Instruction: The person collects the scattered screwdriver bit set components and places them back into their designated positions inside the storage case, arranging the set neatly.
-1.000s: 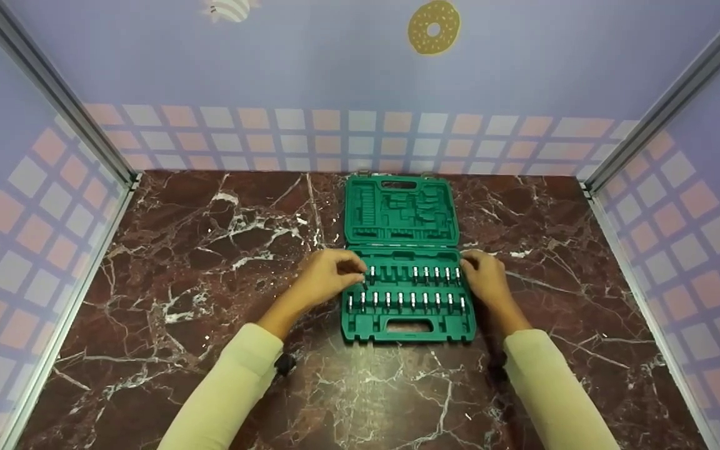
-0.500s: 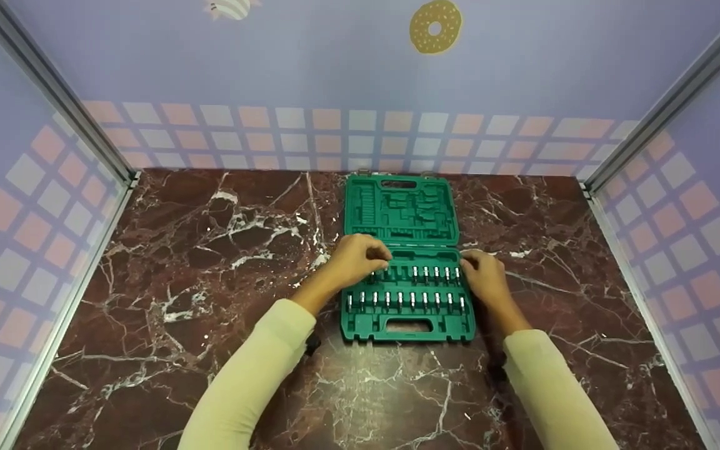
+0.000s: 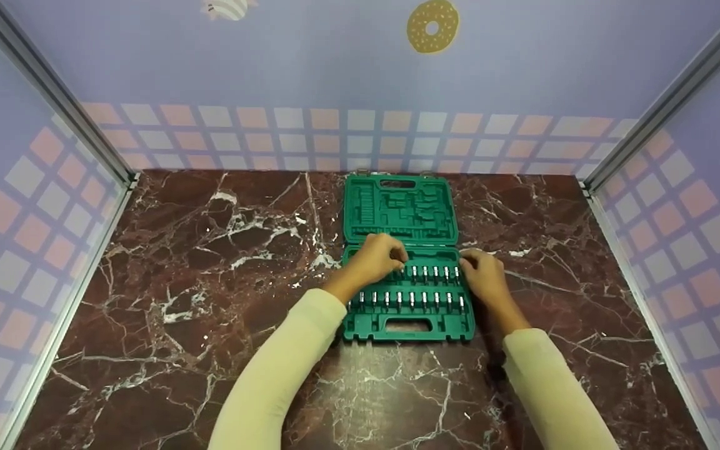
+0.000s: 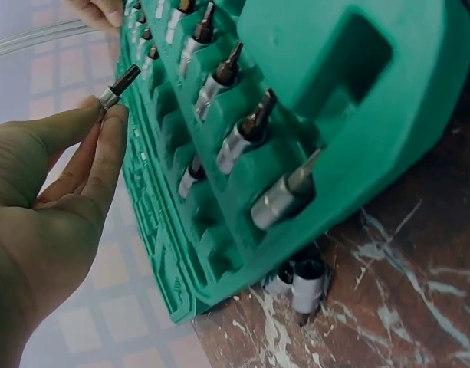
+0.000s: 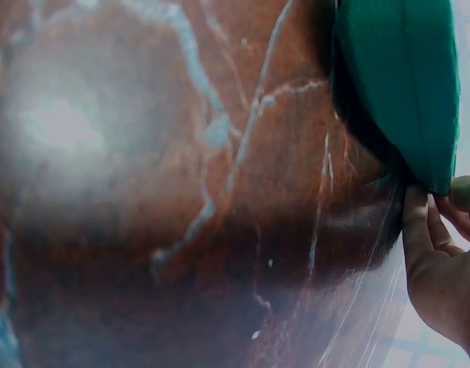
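Observation:
A green plastic tool case [image 3: 365, 324] lies unfolded flat on the marble-patterned table. My left hand [image 3: 377, 257] is over the upper row of its lower half. In the left wrist view its thumb and fingers pinch a bit socket [image 4: 116, 89], dark bit pointing up and away from the fingertips. Short silver bit sockets [image 4: 247, 138] stand in two rows of slots; my left hand and forearm hide part of them in the head view. My right hand [image 3: 486, 275] grips the case's right edge near the hinge, thumb and fingers at the rim [image 5: 432, 180].
Two loose bit sockets [image 4: 306, 285] lie on the table beside the case's left edge. The moulded lid [image 3: 400, 209] lies folded back toward the rear wall [image 3: 285, 69]. Side walls [image 3: 697, 206] stand left and right of the table [image 3: 222, 300].
My left hand has moved right over the case, from its left edge toward the middle of the upper row. My right hand has stayed at the right edge.

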`<state>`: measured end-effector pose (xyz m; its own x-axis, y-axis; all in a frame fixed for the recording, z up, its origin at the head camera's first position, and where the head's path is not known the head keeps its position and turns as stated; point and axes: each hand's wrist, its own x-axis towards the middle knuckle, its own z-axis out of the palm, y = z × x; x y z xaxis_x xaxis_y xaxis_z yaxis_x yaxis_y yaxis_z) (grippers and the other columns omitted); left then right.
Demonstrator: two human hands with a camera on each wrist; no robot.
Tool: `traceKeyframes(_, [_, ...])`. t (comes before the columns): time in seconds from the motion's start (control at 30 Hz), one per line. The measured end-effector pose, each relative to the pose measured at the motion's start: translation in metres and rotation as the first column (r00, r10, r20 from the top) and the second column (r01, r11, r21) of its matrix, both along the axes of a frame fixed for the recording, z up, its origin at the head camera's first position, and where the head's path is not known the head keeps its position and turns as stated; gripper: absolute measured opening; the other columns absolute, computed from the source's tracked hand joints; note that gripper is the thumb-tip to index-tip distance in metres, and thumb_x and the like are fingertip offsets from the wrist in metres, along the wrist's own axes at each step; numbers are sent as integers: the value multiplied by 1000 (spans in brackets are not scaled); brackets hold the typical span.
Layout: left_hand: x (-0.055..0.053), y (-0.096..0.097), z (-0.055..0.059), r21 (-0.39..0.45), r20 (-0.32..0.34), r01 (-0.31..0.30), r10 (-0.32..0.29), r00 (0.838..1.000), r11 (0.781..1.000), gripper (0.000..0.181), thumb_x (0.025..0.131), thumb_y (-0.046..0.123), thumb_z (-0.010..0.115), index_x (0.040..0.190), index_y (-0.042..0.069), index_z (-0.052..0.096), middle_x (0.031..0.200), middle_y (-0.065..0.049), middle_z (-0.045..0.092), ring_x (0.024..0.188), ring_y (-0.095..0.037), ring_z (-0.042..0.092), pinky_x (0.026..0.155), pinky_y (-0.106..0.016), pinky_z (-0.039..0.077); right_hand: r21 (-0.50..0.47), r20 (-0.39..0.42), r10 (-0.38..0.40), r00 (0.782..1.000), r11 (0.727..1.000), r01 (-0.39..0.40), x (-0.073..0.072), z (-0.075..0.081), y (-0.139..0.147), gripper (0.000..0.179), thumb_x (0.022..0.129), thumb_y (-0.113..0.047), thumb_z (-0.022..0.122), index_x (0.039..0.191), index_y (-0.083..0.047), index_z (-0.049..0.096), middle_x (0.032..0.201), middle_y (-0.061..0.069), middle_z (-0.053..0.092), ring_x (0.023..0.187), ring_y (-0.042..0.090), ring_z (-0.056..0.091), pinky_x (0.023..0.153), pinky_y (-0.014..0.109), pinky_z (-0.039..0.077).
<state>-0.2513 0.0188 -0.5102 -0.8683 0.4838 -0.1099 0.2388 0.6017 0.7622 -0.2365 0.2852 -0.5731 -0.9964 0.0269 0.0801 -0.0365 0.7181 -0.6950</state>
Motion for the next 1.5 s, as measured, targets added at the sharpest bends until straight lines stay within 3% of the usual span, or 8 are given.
traceKeyframes(0.17, [-2,9,-6,-64,-71,25,-30,997,998,12,96,5,72,105,2,79,104,-12,78,99,-26,72,90,-42,60,2,12,4,1000,1000,-4,0,0,0,24,101,-8,64,119,5,72,124,25,71,117,42,66,101,55,52])
traceKeyframes(0.37, [-4,15,-10,-120,-94,63,-74,993,991,11,98,9,70,101,4,80,103,-10,77,98,-24,71,85,-40,60,-4,11,-4,1000,1000,4,0,0,0,23,101,-8,64,118,5,72,123,25,71,116,42,66,100,55,52])
traceKeyframes(0.53, [-6,17,-12,-130,-108,59,-73,992,990,11,98,8,71,98,4,80,101,-10,77,97,-24,72,83,-38,61,0,9,0,1000,1000,0,0,0,1,23,101,-7,63,119,5,72,122,26,71,115,42,66,99,56,52])
traceKeyframes(0.7, [-8,17,-15,-124,-76,19,-29,997,992,11,97,6,71,104,4,80,109,-12,76,106,-27,71,89,-41,61,7,-2,5,1000,1000,-5,0,-1,2,22,101,-6,63,118,5,72,120,26,72,114,42,67,98,56,52])
traceKeyframes(0.87, [-11,18,-17,-87,-10,-50,49,999,995,25,90,7,79,114,2,76,117,-14,72,112,-29,66,94,-43,58,1,-8,8,1000,1000,-8,0,-1,2,23,100,-6,63,118,5,72,121,25,71,114,42,67,99,56,52])
traceKeyframes(1.03, [-12,22,-14,-121,32,-106,111,993,987,25,89,7,80,114,4,76,118,-11,72,112,-28,67,92,-41,59,-1,-3,7,1000,1000,-7,0,-1,2,23,101,-7,64,118,5,72,121,25,72,114,42,67,98,56,52])
traceKeyframes(1.3, [-12,28,-15,-160,30,-153,159,987,975,16,90,6,79,105,7,78,119,-9,73,112,-27,67,89,-40,60,-8,1,4,1000,1000,-4,1,-1,0,23,101,-7,63,119,5,72,122,25,71,114,42,67,98,56,53])
traceKeyframes(1.5, [-9,27,-19,-158,5,-145,148,989,977,16,91,6,78,107,8,78,118,-8,73,111,-25,68,90,-39,60,-1,-7,2,1000,1000,-2,0,0,0,22,100,-7,64,118,4,72,122,25,71,117,42,66,101,57,51])
